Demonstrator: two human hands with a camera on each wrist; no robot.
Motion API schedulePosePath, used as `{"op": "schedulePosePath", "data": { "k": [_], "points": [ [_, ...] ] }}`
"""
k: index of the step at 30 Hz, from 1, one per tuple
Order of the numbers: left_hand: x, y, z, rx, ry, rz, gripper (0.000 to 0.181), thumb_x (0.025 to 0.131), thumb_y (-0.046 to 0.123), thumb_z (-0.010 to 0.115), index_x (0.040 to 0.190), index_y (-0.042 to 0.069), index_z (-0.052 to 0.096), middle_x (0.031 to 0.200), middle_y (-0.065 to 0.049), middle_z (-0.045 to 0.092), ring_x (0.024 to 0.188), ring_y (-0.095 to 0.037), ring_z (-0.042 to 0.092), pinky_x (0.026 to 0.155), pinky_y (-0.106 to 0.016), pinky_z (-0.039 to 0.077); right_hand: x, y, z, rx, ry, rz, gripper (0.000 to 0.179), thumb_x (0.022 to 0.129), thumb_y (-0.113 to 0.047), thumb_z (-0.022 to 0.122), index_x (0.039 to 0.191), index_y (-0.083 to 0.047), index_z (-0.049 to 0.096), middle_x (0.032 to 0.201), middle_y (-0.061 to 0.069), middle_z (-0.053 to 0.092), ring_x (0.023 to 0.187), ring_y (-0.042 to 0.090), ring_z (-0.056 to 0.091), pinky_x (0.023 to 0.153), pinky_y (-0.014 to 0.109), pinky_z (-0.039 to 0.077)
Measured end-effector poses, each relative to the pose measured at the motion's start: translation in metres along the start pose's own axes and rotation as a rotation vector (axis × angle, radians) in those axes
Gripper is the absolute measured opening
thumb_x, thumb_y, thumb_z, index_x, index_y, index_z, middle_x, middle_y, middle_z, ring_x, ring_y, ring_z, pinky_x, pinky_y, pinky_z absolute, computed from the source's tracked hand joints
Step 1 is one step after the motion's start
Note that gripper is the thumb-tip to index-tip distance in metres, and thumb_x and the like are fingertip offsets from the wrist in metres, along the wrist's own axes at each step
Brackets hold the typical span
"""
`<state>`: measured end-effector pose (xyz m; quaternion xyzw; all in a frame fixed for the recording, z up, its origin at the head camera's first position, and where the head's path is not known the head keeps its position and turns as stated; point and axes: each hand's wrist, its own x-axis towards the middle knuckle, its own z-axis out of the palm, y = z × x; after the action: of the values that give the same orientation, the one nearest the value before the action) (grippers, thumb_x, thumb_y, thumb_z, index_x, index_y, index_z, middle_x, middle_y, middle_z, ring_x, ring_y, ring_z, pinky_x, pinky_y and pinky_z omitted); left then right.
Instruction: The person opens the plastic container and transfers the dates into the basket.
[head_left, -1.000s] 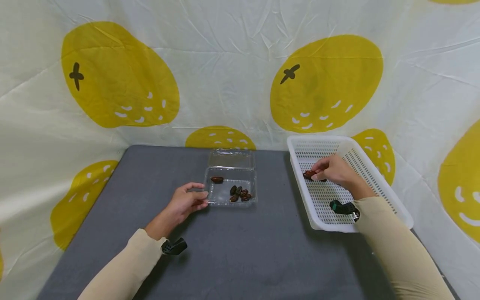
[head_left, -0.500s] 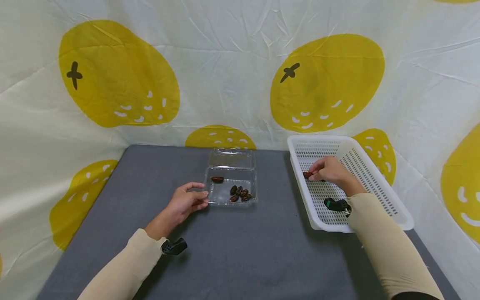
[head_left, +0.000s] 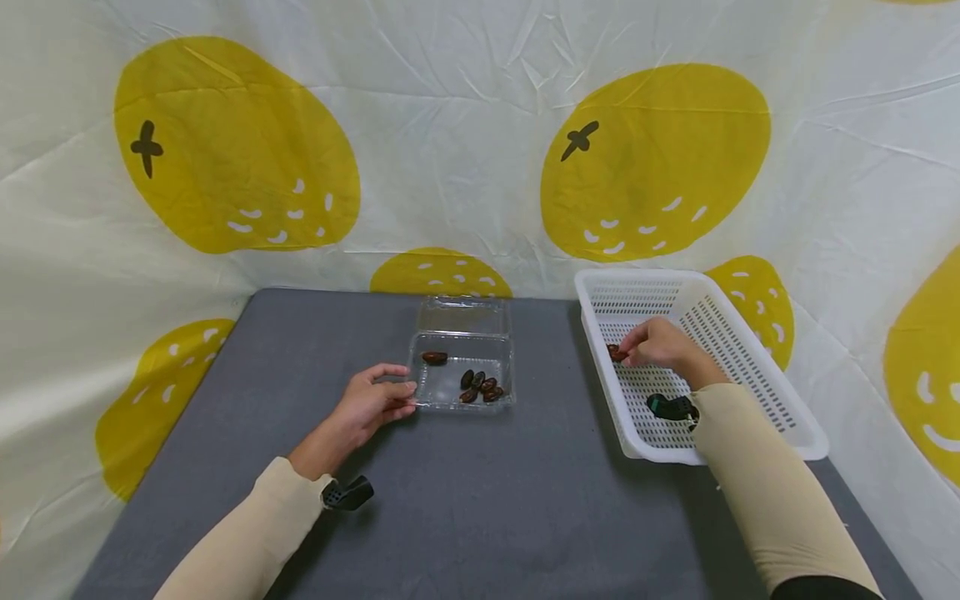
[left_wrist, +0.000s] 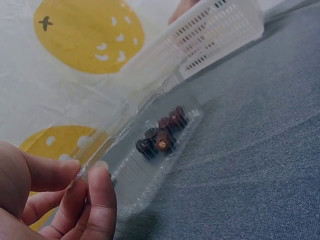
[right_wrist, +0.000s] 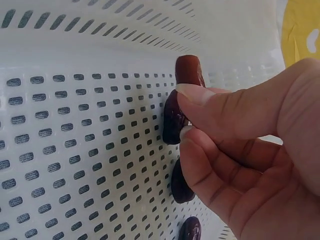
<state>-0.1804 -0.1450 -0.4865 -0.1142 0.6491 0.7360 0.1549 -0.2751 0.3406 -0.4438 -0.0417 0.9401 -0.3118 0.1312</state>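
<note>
My left hand (head_left: 372,400) pinches the left rim of a clear plastic clamshell box (head_left: 450,403), thumb and finger on its edge in the left wrist view. The hinged lid (head_left: 463,318) stands open at the back. Inside lie several brown dates: one date (head_left: 434,358) at the back left, the others bunched (left_wrist: 162,140) towards the front right. My right hand (head_left: 660,346) reaches into a white basket (head_left: 626,446). Thumb and fingers pinch a reddish-brown date (right_wrist: 189,70). Darker dates (right_wrist: 175,120) lie on the basket floor beside and below it, partly behind my fingers.
The perforated basket stands at the right of the dark grey table (head_left: 480,517), its far end near the backdrop cloth (head_left: 450,167) with yellow fruit prints. A stretch of table separates box and basket. Black wrist cameras (head_left: 348,493) sit on both forearms.
My right hand has shifted slightly to the left inside the basket, and its forearm has swung left too. The left hand and the clamshell box have stayed in place.
</note>
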Motion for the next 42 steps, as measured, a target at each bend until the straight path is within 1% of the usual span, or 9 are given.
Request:
{"op": "schedulePosePath", "data": {
  "k": [7, 12, 16, 22, 28, 31, 36, 38, 42],
  "points": [
    [-0.001, 0.003, 0.001, -0.001, 0.002, -0.003, 0.046, 0.099, 0.001, 0.067, 0.142, -0.003, 0.051, 0.086, -0.005, 0.073, 0.066, -0.012, 0.07, 0.067, -0.026, 0.064, 0.001, 0.002, 0.001, 0.007, -0.025, -0.004, 0.027, 0.081, -0.006, 0.083, 0.103, 0.006, 0.074, 0.081, 0.001, 0.07, 0.085, 0.021, 0.057, 0.07, 0.027, 0.051],
    [-0.001, 0.003, 0.001, 0.001, -0.003, -0.004, 0.047, 0.099, 0.001, 0.068, 0.142, -0.003, 0.051, 0.086, -0.006, 0.073, 0.066, -0.013, 0.07, 0.067, -0.026, 0.064, 0.001, 0.001, 0.001, -0.019, -0.035, -0.001, 0.025, 0.081, -0.008, 0.083, 0.101, 0.004, 0.075, 0.08, 0.001, 0.07, 0.088, 0.023, 0.058, 0.071, 0.028, 0.049],
    [-0.002, 0.004, 0.0, 0.002, -0.005, -0.004, 0.048, 0.099, 0.001, 0.068, 0.143, -0.004, 0.05, 0.088, -0.005, 0.074, 0.067, -0.012, 0.07, 0.067, -0.025, 0.064, 0.0, 0.0, 0.0, -0.033, -0.041, 0.001, 0.025, 0.081, -0.008, 0.084, 0.101, 0.004, 0.076, 0.081, 0.002, 0.071, 0.086, 0.022, 0.059, 0.072, 0.027, 0.051],
    [-0.001, 0.003, -0.001, -0.011, -0.008, 0.003, 0.047, 0.099, -0.001, 0.066, 0.143, -0.004, 0.049, 0.09, -0.007, 0.075, 0.066, -0.012, 0.071, 0.066, -0.026, 0.064, -0.001, -0.003, -0.001, -0.029, -0.051, 0.006, 0.026, 0.081, -0.007, 0.082, 0.104, 0.005, 0.075, 0.085, 0.005, 0.072, 0.087, 0.022, 0.061, 0.072, 0.027, 0.053],
    [-0.003, 0.002, -0.001, -0.006, -0.005, -0.006, 0.046, 0.099, -0.001, 0.066, 0.143, -0.003, 0.05, 0.091, -0.007, 0.074, 0.067, -0.012, 0.071, 0.066, -0.025, 0.064, -0.003, -0.002, -0.001, -0.011, -0.067, 0.012, 0.024, 0.083, -0.005, 0.079, 0.105, 0.005, 0.075, 0.083, 0.004, 0.073, 0.086, 0.021, 0.061, 0.073, 0.028, 0.052],
    [-0.003, 0.002, -0.002, -0.005, -0.007, -0.007, 0.047, 0.1, 0.0, 0.066, 0.143, -0.004, 0.049, 0.09, -0.007, 0.074, 0.067, -0.012, 0.071, 0.066, -0.025, 0.064, -0.005, -0.002, -0.002, 0.006, -0.045, -0.001, 0.023, 0.084, -0.005, 0.077, 0.105, 0.006, 0.075, 0.082, 0.003, 0.074, 0.082, 0.019, 0.061, 0.072, 0.028, 0.053],
    [-0.002, 0.003, -0.002, 0.0, -0.006, -0.011, 0.047, 0.099, 0.001, 0.067, 0.143, -0.003, 0.05, 0.088, -0.006, 0.073, 0.067, -0.012, 0.071, 0.066, -0.025, 0.064, -0.012, -0.005, -0.006, 0.019, 0.012, -0.053, 0.024, 0.088, -0.006, 0.076, 0.109, 0.008, 0.074, 0.09, 0.011, 0.075, 0.083, 0.019, 0.061, 0.073, 0.029, 0.053],
    [-0.001, 0.003, -0.002, 0.004, -0.007, -0.012, 0.047, 0.099, 0.001, 0.067, 0.143, -0.003, 0.05, 0.089, -0.006, 0.073, 0.067, -0.012, 0.071, 0.066, -0.025, 0.064, -0.015, -0.009, -0.01, 0.027, 0.03, -0.074, 0.026, 0.09, -0.006, 0.076, 0.112, 0.008, 0.073, 0.094, 0.013, 0.076, 0.083, 0.018, 0.062, 0.074, 0.028, 0.053],
    [0.0, 0.004, -0.001, 0.007, -0.006, -0.013, 0.047, 0.099, 0.001, 0.068, 0.143, -0.002, 0.051, 0.089, -0.007, 0.073, 0.067, -0.013, 0.071, 0.067, -0.025, 0.064, -0.02, -0.025, -0.019, 0.072, 0.07, -0.102, 0.029, 0.091, -0.006, 0.076, 0.116, 0.009, 0.071, 0.092, 0.009, 0.075, 0.08, 0.011, 0.063, 0.075, 0.024, 0.054]
  ]
}}
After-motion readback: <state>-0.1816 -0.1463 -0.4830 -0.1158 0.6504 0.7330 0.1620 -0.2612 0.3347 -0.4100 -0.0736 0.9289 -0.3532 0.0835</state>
